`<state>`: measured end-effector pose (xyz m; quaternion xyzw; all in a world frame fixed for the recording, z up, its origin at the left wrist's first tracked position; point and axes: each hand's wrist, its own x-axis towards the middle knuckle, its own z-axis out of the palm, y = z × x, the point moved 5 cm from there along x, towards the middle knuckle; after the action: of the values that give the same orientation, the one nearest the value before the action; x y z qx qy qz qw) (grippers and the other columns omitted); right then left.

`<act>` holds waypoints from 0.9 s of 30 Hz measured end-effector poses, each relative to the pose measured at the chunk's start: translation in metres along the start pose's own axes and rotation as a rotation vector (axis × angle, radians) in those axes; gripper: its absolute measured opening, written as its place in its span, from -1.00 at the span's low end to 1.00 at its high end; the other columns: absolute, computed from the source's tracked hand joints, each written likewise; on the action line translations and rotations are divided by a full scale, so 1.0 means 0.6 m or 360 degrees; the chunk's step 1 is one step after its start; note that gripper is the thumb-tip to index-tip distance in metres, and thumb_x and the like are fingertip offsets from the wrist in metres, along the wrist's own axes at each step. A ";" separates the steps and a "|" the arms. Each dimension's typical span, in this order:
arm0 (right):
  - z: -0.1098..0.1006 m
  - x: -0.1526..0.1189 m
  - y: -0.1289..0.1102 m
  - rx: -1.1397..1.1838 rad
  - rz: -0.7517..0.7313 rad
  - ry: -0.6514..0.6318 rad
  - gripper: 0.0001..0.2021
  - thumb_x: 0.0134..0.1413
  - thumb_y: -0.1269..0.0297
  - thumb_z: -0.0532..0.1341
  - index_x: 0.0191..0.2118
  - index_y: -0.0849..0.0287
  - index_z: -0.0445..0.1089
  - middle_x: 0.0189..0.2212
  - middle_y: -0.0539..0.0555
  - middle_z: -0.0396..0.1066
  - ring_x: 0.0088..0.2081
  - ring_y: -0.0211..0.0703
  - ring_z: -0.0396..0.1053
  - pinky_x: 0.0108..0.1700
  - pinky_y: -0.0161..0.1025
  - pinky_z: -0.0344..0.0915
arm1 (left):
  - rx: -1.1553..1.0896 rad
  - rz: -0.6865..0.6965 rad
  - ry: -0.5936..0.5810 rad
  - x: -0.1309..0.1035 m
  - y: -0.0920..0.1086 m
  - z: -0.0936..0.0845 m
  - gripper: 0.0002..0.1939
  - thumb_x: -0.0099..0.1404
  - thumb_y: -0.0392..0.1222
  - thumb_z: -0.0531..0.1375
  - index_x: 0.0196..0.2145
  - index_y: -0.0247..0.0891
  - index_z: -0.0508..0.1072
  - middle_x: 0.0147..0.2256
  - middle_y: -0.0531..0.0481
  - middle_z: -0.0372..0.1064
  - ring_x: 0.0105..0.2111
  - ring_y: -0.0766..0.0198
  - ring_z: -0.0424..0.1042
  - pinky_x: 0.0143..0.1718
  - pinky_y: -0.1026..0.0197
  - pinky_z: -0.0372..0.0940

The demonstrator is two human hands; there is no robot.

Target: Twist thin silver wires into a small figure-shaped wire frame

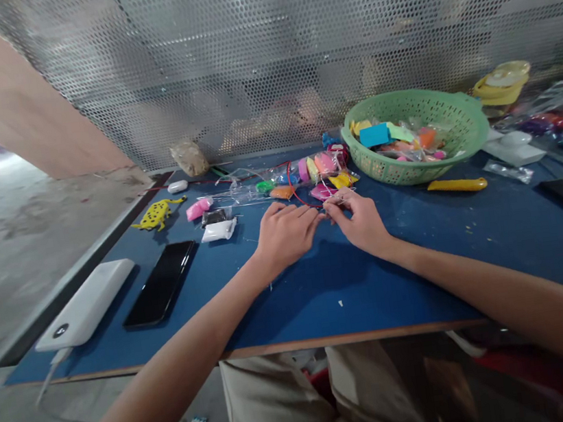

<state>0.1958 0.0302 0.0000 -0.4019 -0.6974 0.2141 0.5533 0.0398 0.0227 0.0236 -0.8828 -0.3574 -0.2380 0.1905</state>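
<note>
Over the blue tabletop, my left hand [287, 234] is held palm down with its fingers curled and its fingertips hidden. Almost touching it, my right hand [360, 221] pinches with thumb and fingers. What the pinch holds is too small to make out; thin pale strands [340, 193] show by those fingertips. A red cord [293, 189] curves along the table just beyond both hands. Close behind them lie a bright pink clay packet [323, 192], a yellow packet [344, 180] and an orange packet [282, 192].
A green basket [419, 174] of colourful packets stands back right, with a yellow-handled tool [457, 185] before it. To the left are a black phone [161, 285], a white power bank [86, 302], a spotted yellow figure [156, 215] and a white packet [219, 230]. Perforated metal [251, 56] rises behind.
</note>
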 end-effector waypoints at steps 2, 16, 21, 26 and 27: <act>-0.001 0.004 0.007 0.0093 0.0093 0.0012 -0.78 0.27 0.15 0.19 -0.33 0.16 0.43 -0.37 0.04 0.46 -0.47 -0.24 0.43 -0.34 -0.27 0.38 | -0.0164 -0.0058 -0.0048 0.000 -0.002 0.004 -0.65 0.53 -0.10 -0.01 -0.30 -0.20 0.49 -0.29 0.03 0.58 -0.32 0.27 0.50 -0.19 0.13 0.14; -0.020 0.013 0.022 0.0195 0.0156 0.0029 -0.78 0.25 0.13 0.23 -0.33 0.17 0.45 -0.41 0.04 0.48 -0.43 -0.21 0.47 -0.31 -0.23 0.41 | -0.0931 -0.0516 0.0062 0.002 -0.059 -0.007 -0.73 0.44 -0.04 0.13 -0.12 -0.18 0.58 -0.12 -0.02 0.58 -0.10 0.19 0.52 -0.03 0.15 0.31; -0.007 0.004 0.007 0.0262 0.0150 -0.0124 -0.81 0.24 0.14 0.24 -0.28 0.16 0.46 -0.43 0.02 0.48 -0.41 -0.18 0.47 -0.29 -0.20 0.42 | -0.1601 -0.0516 -0.0300 0.002 -0.043 0.022 -0.69 0.40 -0.01 0.17 -0.12 -0.26 0.59 -0.18 -0.06 0.60 -0.21 0.21 0.54 -0.18 0.22 0.39; -0.004 -0.002 0.005 0.0309 0.0154 -0.0147 -0.82 0.23 0.14 0.25 -0.28 0.14 0.47 -0.43 0.02 0.47 -0.41 -0.19 0.46 -0.29 -0.20 0.41 | -0.1665 -0.0471 -0.0271 0.000 -0.035 0.023 -0.74 0.40 -0.08 0.17 -0.14 -0.27 0.57 -0.20 -0.07 0.57 -0.21 0.24 0.51 -0.17 0.22 0.37; -0.004 -0.003 0.007 0.0312 0.0158 -0.0153 -0.82 0.23 0.14 0.26 -0.28 0.14 0.47 -0.43 0.02 0.47 -0.41 -0.19 0.45 -0.29 -0.20 0.41 | -0.1631 -0.0443 -0.0261 0.000 -0.035 0.022 -0.76 0.41 -0.10 0.16 -0.15 -0.27 0.57 -0.21 -0.07 0.57 -0.22 0.25 0.50 -0.17 0.23 0.36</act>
<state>0.1992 0.0310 -0.0033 -0.3692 -0.6781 0.3275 0.5447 0.0284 0.0432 0.0164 -0.8227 -0.3228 -0.3352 -0.3266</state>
